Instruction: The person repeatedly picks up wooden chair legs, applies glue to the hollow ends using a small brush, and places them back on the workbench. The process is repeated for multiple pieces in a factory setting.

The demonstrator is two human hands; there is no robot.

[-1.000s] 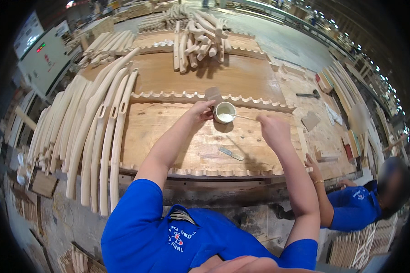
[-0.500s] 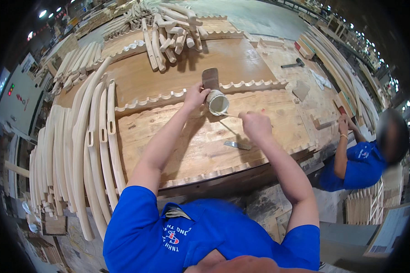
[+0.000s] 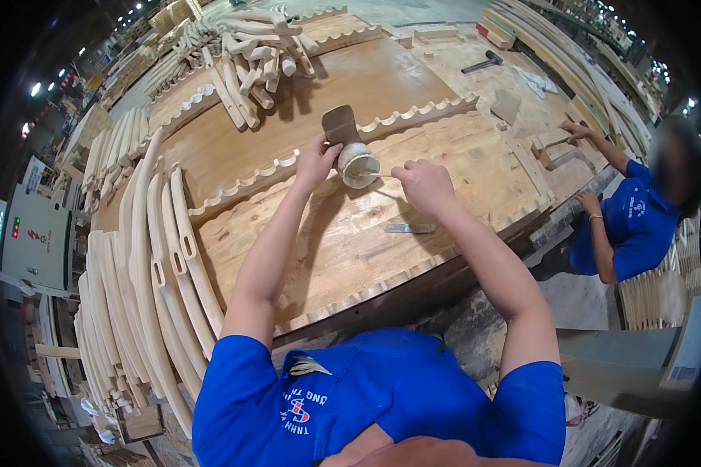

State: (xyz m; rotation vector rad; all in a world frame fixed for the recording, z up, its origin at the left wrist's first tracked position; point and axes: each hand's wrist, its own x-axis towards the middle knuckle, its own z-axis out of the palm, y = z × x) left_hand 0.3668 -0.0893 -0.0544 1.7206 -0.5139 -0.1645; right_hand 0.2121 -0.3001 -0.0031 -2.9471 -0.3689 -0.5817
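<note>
White crust coats the round cup, rough and blotchy outside, its mouth tipped toward the person above the pale wooden tabletop. Left hand now: fingers curled against the cup's side, grasping it, right by the foot of a flat brown blade with rounded corners; whether they pinch that blade too, I can't tell. And over to the right hand, fingers closed round a thin pale stick, its far end at the mouth of the cup!

Below them, a narrow grey metal strip lies flat on knotty, streaky boards. Just behind the cup runs a wavy wooden rail, scooped out in even half-rounds, and beyond that a smooth, shiny brown panel. Look left: long curved wooden bars, rounded and pale, lined up side by side, a couple with oval slots cut through. More bent pieces sit in a tangled heap at the far end. Up on the right, a dark hammer near a crumpled white rag, and a blue-shirted co-worker beside the table's edge, one arm stretched over the wood.
</note>
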